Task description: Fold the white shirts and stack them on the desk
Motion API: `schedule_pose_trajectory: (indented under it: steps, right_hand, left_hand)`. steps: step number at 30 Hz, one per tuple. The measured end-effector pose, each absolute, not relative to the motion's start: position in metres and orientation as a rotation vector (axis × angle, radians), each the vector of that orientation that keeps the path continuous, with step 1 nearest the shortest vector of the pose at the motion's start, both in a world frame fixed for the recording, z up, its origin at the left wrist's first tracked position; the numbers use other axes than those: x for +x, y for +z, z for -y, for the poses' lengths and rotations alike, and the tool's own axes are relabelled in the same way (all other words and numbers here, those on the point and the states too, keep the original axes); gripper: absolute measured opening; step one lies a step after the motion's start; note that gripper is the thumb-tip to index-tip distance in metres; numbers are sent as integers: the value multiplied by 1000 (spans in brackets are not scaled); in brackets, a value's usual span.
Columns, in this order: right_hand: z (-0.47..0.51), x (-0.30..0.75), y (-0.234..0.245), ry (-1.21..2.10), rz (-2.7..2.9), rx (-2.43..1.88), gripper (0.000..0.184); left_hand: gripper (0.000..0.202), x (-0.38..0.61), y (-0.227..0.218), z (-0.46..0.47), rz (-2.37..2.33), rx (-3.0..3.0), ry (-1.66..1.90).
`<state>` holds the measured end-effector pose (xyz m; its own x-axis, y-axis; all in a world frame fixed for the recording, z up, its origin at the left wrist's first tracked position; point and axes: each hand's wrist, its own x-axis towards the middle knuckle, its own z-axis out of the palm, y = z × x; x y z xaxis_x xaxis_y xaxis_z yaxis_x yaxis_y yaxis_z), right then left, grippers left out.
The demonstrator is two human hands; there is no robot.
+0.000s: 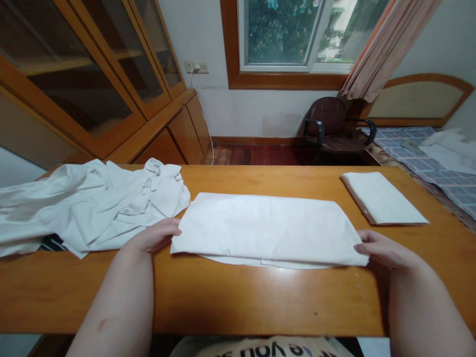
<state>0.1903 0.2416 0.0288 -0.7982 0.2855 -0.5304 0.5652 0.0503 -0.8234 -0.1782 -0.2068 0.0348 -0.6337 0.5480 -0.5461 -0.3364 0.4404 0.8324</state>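
Observation:
A white shirt (267,228), folded into a wide flat band, lies across the middle of the wooden table, a curved hem showing under its near edge. At its left end, my left hand (160,234) is closed on the edge, the fingers partly hidden. My right hand (383,249) pinches the near right corner, with the thumb and fingers around the cloth. Beside my left hand spreads a crumpled white shirt (107,203) with buttons. Farther right, apart from my right hand, sits a neatly folded white cloth bundle (383,198).
The wooden table (267,302) reaches close to my body. A striped dark item (53,242) peeks from under the crumpled shirt. Beyond the table are a glass-door cabinet (148,106) at left, an armchair (330,124), and a bed with a checked cover (420,141) at right.

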Motion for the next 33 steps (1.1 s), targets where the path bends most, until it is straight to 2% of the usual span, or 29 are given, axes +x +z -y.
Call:
schedule_pose_trajectory:
  steps: [8, 13, 18, 22, 28, 33]
  right_hand:
    - [-246, 188, 36, -1692, -2076, 668, 44]
    - [-238, 187, 43, -1693, -2084, 718, 44]
    - [-227, 183, 41, -1707, -2085, 1033, 41]
    - [-224, 176, 35, -1706, -2116, 1120, 39]
    - [-231, 161, 22, -1204, -2680, 1458, 35]
    - [-234, 155, 21, -1273, -2711, 1569, 36]
  left_hand:
    - [15, -181, 41, 210, -1626, 294, 1214]
    - [16, -175, 54, 212, -1679, 403, 1057]
    - [23, -172, 48, 216, -1918, 320, 1036]
    - [28, -172, 34, 213, -2042, 333, 955]
    - [33, -175, 24, 191, -2356, 488, 898]
    - [31, -173, 25, 172, -2726, 528, 704]
